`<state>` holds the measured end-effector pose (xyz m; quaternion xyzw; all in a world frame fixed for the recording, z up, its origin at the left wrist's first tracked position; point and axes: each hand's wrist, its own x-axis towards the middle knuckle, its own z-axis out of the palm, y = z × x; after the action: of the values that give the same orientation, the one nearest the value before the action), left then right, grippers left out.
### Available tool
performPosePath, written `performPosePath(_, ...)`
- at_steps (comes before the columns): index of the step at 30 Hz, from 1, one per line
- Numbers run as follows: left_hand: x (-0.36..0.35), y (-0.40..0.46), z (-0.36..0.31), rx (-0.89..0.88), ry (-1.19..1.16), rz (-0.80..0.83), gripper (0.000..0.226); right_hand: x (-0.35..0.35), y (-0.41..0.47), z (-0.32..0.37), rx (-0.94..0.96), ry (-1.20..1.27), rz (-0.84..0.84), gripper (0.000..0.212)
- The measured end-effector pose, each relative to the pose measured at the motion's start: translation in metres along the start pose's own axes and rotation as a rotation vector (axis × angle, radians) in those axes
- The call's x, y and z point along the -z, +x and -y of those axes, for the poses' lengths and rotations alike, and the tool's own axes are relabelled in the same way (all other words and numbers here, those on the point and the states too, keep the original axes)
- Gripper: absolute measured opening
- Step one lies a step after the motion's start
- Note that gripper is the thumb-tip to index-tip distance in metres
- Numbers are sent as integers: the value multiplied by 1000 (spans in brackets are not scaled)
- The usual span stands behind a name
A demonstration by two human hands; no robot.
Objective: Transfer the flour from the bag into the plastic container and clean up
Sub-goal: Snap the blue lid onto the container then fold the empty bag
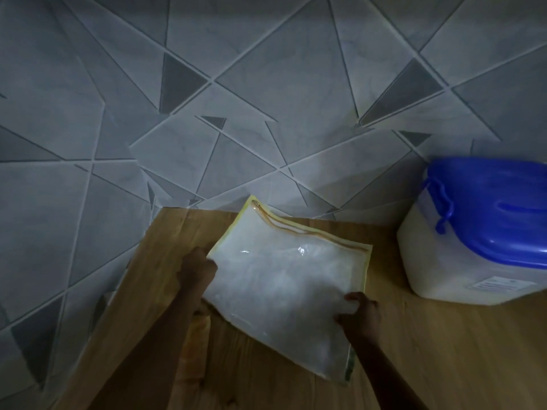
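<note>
A flat clear plastic bag [281,279] with yellow edging and an orange zip line lies on the wooden table [429,350], looking white inside. My left hand [196,269] grips the bag's left edge with curled fingers. My right hand [359,313] holds its right edge, fingers curled over the plastic. At the right stands the plastic container [461,261], translucent white with white contents and a blue lid [497,208] on top.
The table's far-left corner sits close to a grey wall [236,84] with a triangle pattern. The container stands at the table's back right, near the wall. Bare wood lies in front of the bag and between bag and container.
</note>
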<state>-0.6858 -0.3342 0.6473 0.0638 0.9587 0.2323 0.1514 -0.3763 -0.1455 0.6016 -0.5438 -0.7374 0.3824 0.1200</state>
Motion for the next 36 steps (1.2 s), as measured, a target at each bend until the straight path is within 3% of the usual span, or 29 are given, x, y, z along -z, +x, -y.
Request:
performPosePath(8,31,-44,-32,-313,16,-230,16,6,14,-5,69,85,-34,40)
performPosePath(13,51,-113,-59,-431,-167,-80,8,16,7,-13,117,128,5,40)
performPosePath(18,54,-172,-79,-401,-219,198,26,28,-4,-20,215,174,92,31)
performPosePath(22,36,-213,-91,-496,-99,233,37,33,-3,-34,296,260,189,40)
performPosePath(26,4,-253,-107,-559,88,313,62,41,-9,-41,326,312,253,43)
performPosePath(30,-34,-279,-119,-562,211,237,76,47,-7,-38,326,412,243,19)
performPosePath(33,-58,-295,-130,-513,273,197,86,57,-15,-31,255,619,286,30)
performPosePath(36,-76,-303,-135,-503,330,250,96,63,-19,-24,45,790,343,42)
